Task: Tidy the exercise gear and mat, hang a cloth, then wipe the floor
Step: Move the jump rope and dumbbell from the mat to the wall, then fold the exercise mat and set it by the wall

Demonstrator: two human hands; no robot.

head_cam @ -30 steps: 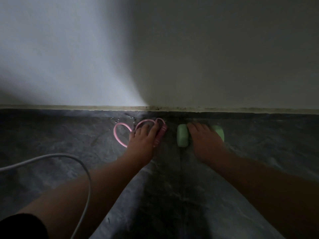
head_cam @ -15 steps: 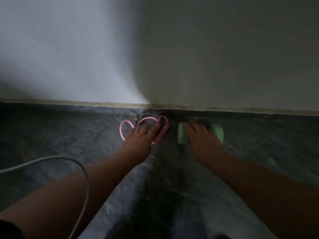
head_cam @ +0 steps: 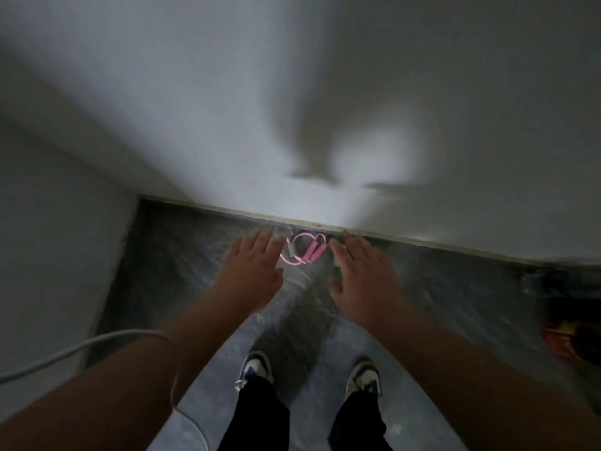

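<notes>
Dim, motion-blurred, soft wall shadows

Pink skipping rope [head_cam: 304,252], grey marbled floor [head_cam: 182,252], white wall [head_cam: 195,109], black trousers [head_cam: 257,418].

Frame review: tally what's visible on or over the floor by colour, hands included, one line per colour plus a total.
Pink: 1, the skipping rope by the wall.
Green: 1, a dumbbell, mostly hidden behind the right hand.
White: 1, a cable at the left.
Bare hands: 2, left hand and the right, both open, holding nothing.
Shoes: 2.
Total: 7.

Skipping rope [head_cam: 304,250] on floor [head_cam: 182,255] by wall [head_cam: 227,125]
</notes>
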